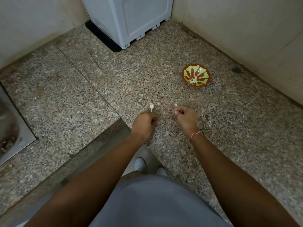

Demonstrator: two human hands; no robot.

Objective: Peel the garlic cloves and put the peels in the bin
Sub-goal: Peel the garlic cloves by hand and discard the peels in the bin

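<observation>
Garlic clove [151, 106] pinched by its thin tail in the left hand [144, 122], bulb end poking out just beyond the knuckles. Small pale scrap [175, 105], peel or a clove tip, too small to tell, nipped in the right hand [185, 117]. Both grips narrow, fingers curled tight round their pieces, held apart above the speckled stone table [114, 76].

Risks from here, as judged:

- Tail of the clove looks dry and slight; could snap under a pull, dropping the clove to the table just below the left grip, or off the edge toward the shoes [141, 163] nearer the body.
- Scrap in the right grip light enough to cling to the fingers or drift off on release, landing on the table instead of with the other peels.
- Red and green bowl [195, 76] ahead and to the right of the right grip, well apart from both hands, with pale bits already inside. Cannot tell whether peels or cloves; a mix-up likely if peel and peeled cloves share it.
- No bin plainly in view. Grey plastic box [127, 20] far ahead of the left grip, purpose unclear; peels may stray during a longer carry.
</observation>
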